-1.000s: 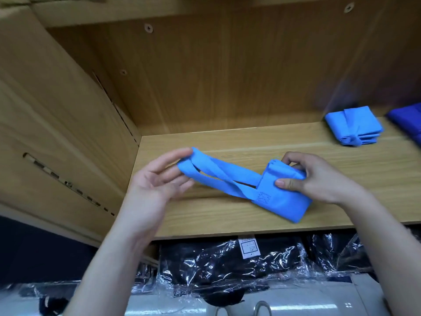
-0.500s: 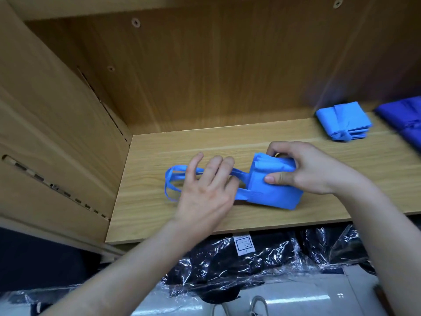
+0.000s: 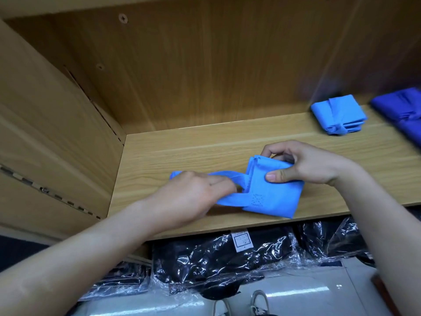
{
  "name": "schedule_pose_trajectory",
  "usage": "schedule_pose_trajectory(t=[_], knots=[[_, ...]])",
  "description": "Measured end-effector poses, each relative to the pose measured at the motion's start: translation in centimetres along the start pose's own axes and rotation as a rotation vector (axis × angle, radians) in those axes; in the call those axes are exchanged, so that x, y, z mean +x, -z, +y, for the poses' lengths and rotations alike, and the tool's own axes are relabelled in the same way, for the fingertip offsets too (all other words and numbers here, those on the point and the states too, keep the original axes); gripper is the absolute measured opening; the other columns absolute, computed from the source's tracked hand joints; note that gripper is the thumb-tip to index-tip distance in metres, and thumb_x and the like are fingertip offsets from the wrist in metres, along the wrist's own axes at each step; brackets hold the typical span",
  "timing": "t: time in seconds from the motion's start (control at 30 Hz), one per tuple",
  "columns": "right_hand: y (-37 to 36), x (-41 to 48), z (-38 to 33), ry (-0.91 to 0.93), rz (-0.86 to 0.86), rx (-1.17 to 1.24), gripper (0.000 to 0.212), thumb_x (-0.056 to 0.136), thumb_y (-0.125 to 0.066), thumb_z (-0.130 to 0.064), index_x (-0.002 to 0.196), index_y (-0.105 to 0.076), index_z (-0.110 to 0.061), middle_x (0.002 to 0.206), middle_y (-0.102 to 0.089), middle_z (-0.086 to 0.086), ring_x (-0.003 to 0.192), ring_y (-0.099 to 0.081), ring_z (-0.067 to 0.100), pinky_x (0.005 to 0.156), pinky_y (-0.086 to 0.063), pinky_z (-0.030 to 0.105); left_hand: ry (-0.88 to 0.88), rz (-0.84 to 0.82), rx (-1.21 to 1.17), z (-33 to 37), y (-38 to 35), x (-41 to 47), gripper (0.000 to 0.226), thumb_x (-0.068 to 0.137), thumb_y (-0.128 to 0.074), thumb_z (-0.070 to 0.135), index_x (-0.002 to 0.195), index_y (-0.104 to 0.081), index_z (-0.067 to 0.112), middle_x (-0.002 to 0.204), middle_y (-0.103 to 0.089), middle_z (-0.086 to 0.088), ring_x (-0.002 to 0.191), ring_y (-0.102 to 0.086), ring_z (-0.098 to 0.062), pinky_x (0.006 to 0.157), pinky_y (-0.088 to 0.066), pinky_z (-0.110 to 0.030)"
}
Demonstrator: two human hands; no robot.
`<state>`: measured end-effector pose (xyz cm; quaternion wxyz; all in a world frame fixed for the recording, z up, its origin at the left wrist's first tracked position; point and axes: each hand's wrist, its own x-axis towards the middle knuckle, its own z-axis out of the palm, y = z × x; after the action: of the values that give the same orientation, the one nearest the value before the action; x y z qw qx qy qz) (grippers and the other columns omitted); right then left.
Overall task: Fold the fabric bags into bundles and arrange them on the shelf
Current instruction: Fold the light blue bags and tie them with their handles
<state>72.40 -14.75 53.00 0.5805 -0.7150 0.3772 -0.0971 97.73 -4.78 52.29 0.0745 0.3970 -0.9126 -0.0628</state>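
**Mid-fold on the light blue bag, both hands on it**

So here the light blue bag point(image 3: 272, 192) sits on the wooden shelf point(image 3: 205, 147), close to the front edge and a bit right of the middle. The body of it is folded down to a chunky square with a small stitched cross showing near its left side. Its handles point(image 3: 229, 200) stick out to the left, flat along the board.

The left hand point(image 3: 189, 197) lies over those handles, knuckles up, fingers curled in round the straps, so it has them clenched. A bit of blue loop pokes out past the far side of the hand.

The right hand point(image 3: 305, 165) has the folded square by its far right corner. The thumb point(image 3: 276, 176) presses on top and the other fingers hook over the back edge, so it's a proper pinch on the layers.

Further back on the right of the same shelf sits a finished bundle point(image 3: 339, 117) in the same light blue, with a strap wrapped round it. Just beside that, at the picture's right edge, is some dark blue fabric point(image 3: 401, 108), blurry, so I can't tell how it's folded.

Below the shelf are black items in shiny clear plastic point(image 3: 223, 254), one with a white label point(image 3: 242, 239).
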Motion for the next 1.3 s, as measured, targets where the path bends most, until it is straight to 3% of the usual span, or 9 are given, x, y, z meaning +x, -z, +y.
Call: schedule_pose_trajectory(t=[0.2,0.3,0.43,0.5,0.63,0.7,0.93,1.13,1.3], knots=[[1.1,0.1,0.4,-0.035,0.024,-0.089,0.017,0.082,-0.075,-0.016,0.092,-0.062,-0.012,0.08,-0.072,0.008,0.071,-0.064,0.017,0.06,-0.046,0.026,0.384,-0.181,-0.126,-0.5,1.2,-0.9,0.006,0.088,-0.061,0.025,0.089,-0.057,0.029,0.063,-0.052,0.008,0.064,-0.05,-0.017,0.06,-0.037,-0.031],[1.1,0.7,1.6,-0.071,0.08,-0.101,0.016,0.084,-0.075,-0.018,0.092,-0.063,-0.012,0.086,-0.073,0.015,0.073,-0.063,0.018,0.063,-0.045,0.029,0.385,-0.208,-0.304,-0.3,2.6,-1.8,0.026,0.083,-0.067,0.038,0.066,-0.052,0.026,0.062,-0.051,0.001,0.06,-0.047,-0.013,0.061,-0.041,-0.031],[0.9,1.0,3.0,-0.106,0.164,-0.044,0.019,0.072,-0.075,-0.033,0.083,-0.067,-0.02,0.08,-0.069,0.018,0.072,-0.058,0.023,0.063,-0.038,0.032,0.212,-0.208,-0.802,0.1,5.0,-3.3,0.019,0.081,-0.073,0.032,0.077,-0.065,0.014,0.088,-0.066,0.001,0.1,-0.062,-0.018,0.108,-0.036,-0.044],[0.3,1.3,3.1,-0.104,0.127,0.023,0.016,0.071,-0.073,-0.033,0.082,-0.069,-0.021,0.082,-0.068,0.022,0.073,-0.059,0.023,0.062,-0.039,0.031,0.141,-0.105,-1.039,0.2,5.3,-3.5,0.017,0.078,-0.075,0.029,0.078,-0.069,0.013,0.085,-0.072,0.003,0.095,-0.067,-0.013,0.115,-0.031,-0.042],[-0.7,1.9,2.7,-0.07,0.055,0.089,0.031,0.073,-0.071,-0.029,0.097,-0.069,-0.008,0.095,-0.071,0.024,0.08,-0.066,0.025,0.066,-0.049,0.031,0.086,0.17,-1.541,1.0,5.1,-2.9,0.023,0.067,-0.061,0.014,0.085,-0.074,0.009,0.062,-0.063,-0.022,0.059,-0.063,-0.017,0.076,-0.052,-0.026],[-0.8,2.1,2.6,-0.062,0.032,0.114,0.035,0.074,-0.069,-0.027,0.1,-0.068,-0.005,0.094,-0.073,0.017,0.08,-0.068,0.021,0.065,-0.053,0.028,0.081,0.297,-1.675,1.2,4.6,-2.4,0.041,0.063,-0.053,0.009,0.098,-0.075,0.006,0.075,-0.072,-0.012,0.066,-0.067,-0.021,0.083,-0.054,-0.033],[-1.7,2.1,0.9,-0.044,0.016,0.077,0.032,0.074,-0.07,-0.031,0.097,-0.069,-0.009,0.095,-0.073,0.017,0.079,-0.068,0.019,0.063,-0.05,0.025,0.37,0.502,-1.77,2.1,3.3,-0.7,0.05,0.066,-0.067,0.008,0.108,-0.074,0.033,0.128,-0.065,0.01,0.075,-0.074,-0.022,0.048,-0.055,-0.02],[-1.8,1.5,-0.2,0.013,0.118,0.021,0.019,0.083,-0.076,-0.018,0.096,-0.066,-0.01,0.092,-0.071,0.019,0.077,-0.064,0.02,0.067,-0.047,0.033,0.543,0.529,-1.802,-0.3,0.1,-1.2,0.098,0.051,-0.095,0.034,0.135,-0.051,0.011,0.14,-0.056,0.0,0.111,-0.064,-0.037,0.095,-0.053,-0.036],[-3.4,1.8,-1.0,0.195,0.317,-0.629,0.02,0.078,-0.079,-0.025,0.093,-0.066,-0.024,0.083,-0.067,-0.008,0.081,-0.057,0.022,0.076,-0.048,0.04,0.764,0.477,-1.677,0.1,-2.0,-0.4,0.052,0.072,-0.069,0.017,0.122,-0.055,0.016,0.137,-0.056,0.001,0.11,-0.065,-0.012,0.098,-0.05,-0.031]])
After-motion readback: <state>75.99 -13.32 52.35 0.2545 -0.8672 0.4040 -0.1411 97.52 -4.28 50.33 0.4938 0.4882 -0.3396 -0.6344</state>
